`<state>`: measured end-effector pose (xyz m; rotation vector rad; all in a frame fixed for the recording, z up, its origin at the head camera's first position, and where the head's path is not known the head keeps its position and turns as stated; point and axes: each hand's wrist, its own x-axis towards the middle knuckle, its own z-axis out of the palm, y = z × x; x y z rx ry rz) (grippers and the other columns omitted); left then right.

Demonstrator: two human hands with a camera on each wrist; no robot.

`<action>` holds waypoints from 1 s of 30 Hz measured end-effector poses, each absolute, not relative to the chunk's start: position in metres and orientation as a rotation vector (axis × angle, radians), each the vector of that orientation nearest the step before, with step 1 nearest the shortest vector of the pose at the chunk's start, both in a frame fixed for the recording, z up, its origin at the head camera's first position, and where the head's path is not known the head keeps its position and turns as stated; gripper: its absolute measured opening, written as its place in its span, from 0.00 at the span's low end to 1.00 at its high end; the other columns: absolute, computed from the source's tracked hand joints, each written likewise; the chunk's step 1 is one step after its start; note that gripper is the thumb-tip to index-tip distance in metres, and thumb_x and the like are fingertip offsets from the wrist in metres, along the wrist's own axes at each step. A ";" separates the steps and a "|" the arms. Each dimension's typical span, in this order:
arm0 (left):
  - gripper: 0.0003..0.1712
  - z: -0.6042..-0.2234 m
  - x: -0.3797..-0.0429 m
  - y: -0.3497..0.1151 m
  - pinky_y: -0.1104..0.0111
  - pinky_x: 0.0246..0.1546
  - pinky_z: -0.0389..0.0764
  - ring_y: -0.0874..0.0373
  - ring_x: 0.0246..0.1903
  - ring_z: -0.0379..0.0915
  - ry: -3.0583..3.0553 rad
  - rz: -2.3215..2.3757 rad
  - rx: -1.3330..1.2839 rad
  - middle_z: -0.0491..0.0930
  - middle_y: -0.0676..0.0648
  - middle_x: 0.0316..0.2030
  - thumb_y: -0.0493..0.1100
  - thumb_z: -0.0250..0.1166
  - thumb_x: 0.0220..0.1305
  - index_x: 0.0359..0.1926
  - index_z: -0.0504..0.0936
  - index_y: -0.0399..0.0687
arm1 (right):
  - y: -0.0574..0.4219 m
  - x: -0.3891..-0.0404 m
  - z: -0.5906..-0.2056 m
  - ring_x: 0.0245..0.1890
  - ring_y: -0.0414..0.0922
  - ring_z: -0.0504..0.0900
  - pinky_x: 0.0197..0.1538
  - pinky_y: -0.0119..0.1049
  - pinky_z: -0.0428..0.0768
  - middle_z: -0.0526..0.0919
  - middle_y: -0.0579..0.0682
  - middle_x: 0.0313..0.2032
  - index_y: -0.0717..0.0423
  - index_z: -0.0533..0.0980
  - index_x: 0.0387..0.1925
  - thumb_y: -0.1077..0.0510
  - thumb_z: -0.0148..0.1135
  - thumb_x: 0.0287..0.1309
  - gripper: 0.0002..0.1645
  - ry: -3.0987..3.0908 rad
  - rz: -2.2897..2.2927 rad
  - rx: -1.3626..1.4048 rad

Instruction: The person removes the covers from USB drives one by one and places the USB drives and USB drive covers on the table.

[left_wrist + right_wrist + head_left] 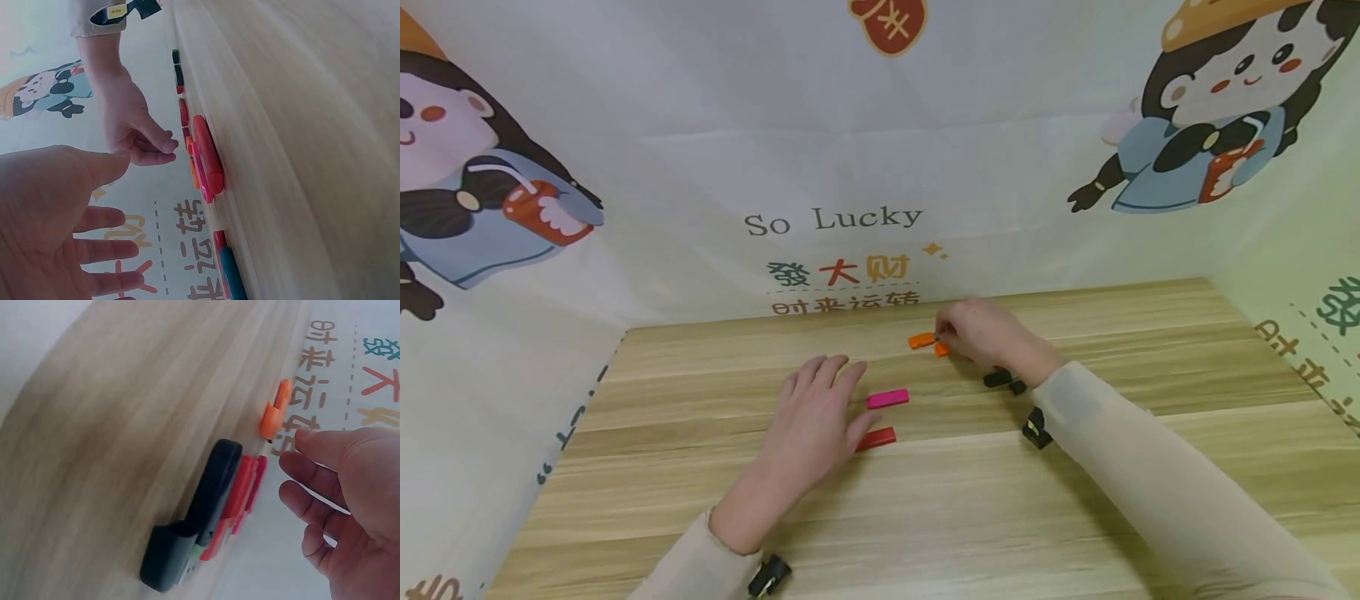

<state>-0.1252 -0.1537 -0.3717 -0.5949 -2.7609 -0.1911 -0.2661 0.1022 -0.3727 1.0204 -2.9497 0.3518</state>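
Note:
My right hand (981, 332) hovers at the table's back, fingers loosely bent, thumb and index finger apart with nothing between them. Just beside its fingertips lie an orange marker (921, 341) and a short orange piece (942, 350) like a cap. My left hand (815, 414) is held above the table, fingers straight and spread. Close to its thumb lie a pink marker (887, 399) and a red marker (878, 437), partly hidden by the hand in the head view. A teal marker (231, 272) shows beneath it in the left wrist view.
Under my right forearm lie a black marker (215, 487) and its separate black cap (165, 559). Beside them are red pieces (237, 494). The wooden-patterned tabletop (925, 517) ends at a printed white cloth (700, 167) behind and at both sides.

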 end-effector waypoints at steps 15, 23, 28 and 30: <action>0.34 -0.371 -0.134 -0.149 0.48 0.60 0.67 0.42 0.62 0.64 -2.775 -0.239 -0.606 0.71 0.41 0.63 0.59 0.66 0.64 0.65 0.75 0.45 | 0.117 -0.243 -0.358 0.47 0.48 0.82 0.52 0.44 0.78 0.84 0.51 0.48 0.58 0.81 0.50 0.52 0.62 0.65 0.17 -2.812 0.386 1.019; 0.32 -0.370 -0.139 -0.145 0.50 0.58 0.70 0.41 0.61 0.66 -2.775 -0.273 -0.624 0.72 0.40 0.62 0.54 0.67 0.64 0.64 0.75 0.42 | 0.128 -0.228 -0.357 0.53 0.50 0.79 0.58 0.45 0.75 0.81 0.52 0.53 0.57 0.78 0.57 0.50 0.62 0.66 0.22 -2.749 0.387 1.037; 0.31 -0.370 -0.144 -0.144 0.52 0.57 0.72 0.43 0.58 0.69 -2.775 -0.258 -0.646 0.74 0.41 0.59 0.53 0.67 0.65 0.64 0.75 0.41 | 0.133 -0.217 -0.357 0.59 0.52 0.75 0.63 0.47 0.70 0.78 0.54 0.58 0.57 0.76 0.60 0.48 0.63 0.65 0.27 -2.709 0.364 1.060; 0.31 -0.370 -0.146 -0.144 0.53 0.57 0.72 0.44 0.57 0.70 -2.781 -0.254 -0.655 0.75 0.42 0.58 0.52 0.66 0.65 0.64 0.76 0.41 | 0.134 -0.212 -0.357 0.60 0.53 0.74 0.64 0.48 0.69 0.77 0.54 0.59 0.56 0.76 0.61 0.47 0.64 0.64 0.28 -2.706 0.360 1.057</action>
